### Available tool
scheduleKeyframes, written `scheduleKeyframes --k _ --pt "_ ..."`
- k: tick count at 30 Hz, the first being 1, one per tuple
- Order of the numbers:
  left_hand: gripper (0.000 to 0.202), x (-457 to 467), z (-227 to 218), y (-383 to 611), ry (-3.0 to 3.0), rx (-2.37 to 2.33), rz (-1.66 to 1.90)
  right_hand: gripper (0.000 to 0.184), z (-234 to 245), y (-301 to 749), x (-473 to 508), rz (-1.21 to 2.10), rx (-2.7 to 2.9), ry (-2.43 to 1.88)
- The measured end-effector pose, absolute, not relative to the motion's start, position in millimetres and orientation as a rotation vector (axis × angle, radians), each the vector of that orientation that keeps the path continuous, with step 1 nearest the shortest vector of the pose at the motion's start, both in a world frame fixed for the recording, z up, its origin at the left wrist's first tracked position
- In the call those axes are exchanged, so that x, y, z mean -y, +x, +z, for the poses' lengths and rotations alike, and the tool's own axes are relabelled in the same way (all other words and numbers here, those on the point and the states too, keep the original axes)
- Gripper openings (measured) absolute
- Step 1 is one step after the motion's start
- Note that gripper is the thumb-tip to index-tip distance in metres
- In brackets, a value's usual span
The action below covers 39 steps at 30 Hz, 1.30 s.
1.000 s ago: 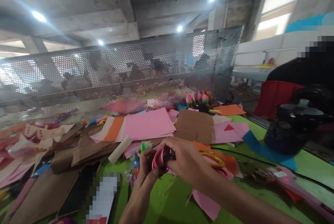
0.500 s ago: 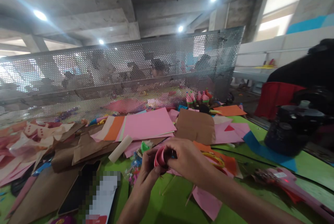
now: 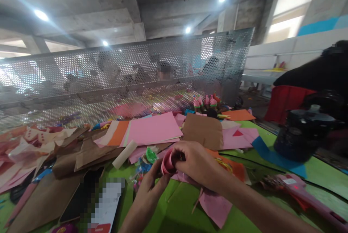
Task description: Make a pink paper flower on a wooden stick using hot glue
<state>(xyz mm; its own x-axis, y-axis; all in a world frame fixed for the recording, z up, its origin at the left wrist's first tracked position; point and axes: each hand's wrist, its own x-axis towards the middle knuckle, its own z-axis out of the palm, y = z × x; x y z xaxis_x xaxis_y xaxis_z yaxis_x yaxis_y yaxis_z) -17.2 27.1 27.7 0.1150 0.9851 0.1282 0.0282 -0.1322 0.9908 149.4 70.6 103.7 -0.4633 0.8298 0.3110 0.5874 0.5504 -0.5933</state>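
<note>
Work sits dead centre, and it's a small, pink, red-edged ring of ribbon-like material (image 3: 168, 163), held above our bright green, smooth-topped bench (image 3: 182, 213). Our left hand (image 3: 150, 186) has it, fingers curled around from nine o'clock. Our right hand (image 3: 195, 158) leans in from three, fingers bent and narrow at the opening; whether they pinch the rim or something inside, we can't tell.

So the step looks like shaping or fitting at that open mouth, and the next move, we'd judge, calls for a steady left hold and a light right touch that doesn't crush the wall.

Room to move? Best at six from the ring, a bare green stretch. Around five it's tighter, with a loose pink paper scrap (image 3: 216, 209) lying there. At ten, a glossy green crinkled bundle (image 3: 150, 155) crowds our left fingers; at eleven, a flat pink paper stack (image 3: 153, 129); between one and two, a brown, round-cornered sheet (image 3: 202, 131). Just past three lies a pink, gun-shaped plastic tool (image 3: 296, 186), well apart. The bench's edge slants off between two and three, beyond our reach zone.
</note>
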Motion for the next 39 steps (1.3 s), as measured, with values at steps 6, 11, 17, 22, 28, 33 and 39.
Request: scheduleKeyframes --k 6,11,17,22,28,33,39 --pt "0.045 -31.6 20.8 -16.1 1.435 -1.098 1.218 0.021 102.4 147.2 -70.0 0.532 2.233 -1.145" --pt "0.046 -31.2 23.5 -17.7 1.475 -1.140 1.181 0.017 99.0 148.6 -71.2 0.491 2.259 -1.137" --pt "0.057 -25.4 32.9 -16.1 1.486 -1.119 1.091 0.013 96.2 148.1 -68.7 0.398 2.304 -1.142" --pt "0.061 -26.6 22.7 -18.0 1.453 -1.135 1.123 0.015 94.1 148.6 -65.3 0.275 2.345 -1.103" --pt "0.065 -32.4 4.4 -22.1 1.378 -1.083 1.196 0.014 96.9 148.2 -59.0 0.172 2.365 -1.087" --pt "0.064 -32.2 3.3 -22.4 1.372 -1.091 1.193 0.012 100.9 147.6 -56.6 0.150 2.371 -1.055" --pt "0.064 -30.6 4.3 -22.2 1.326 -1.112 1.175 0.012 102.0 148.7 -59.2 0.228 2.369 -1.049"
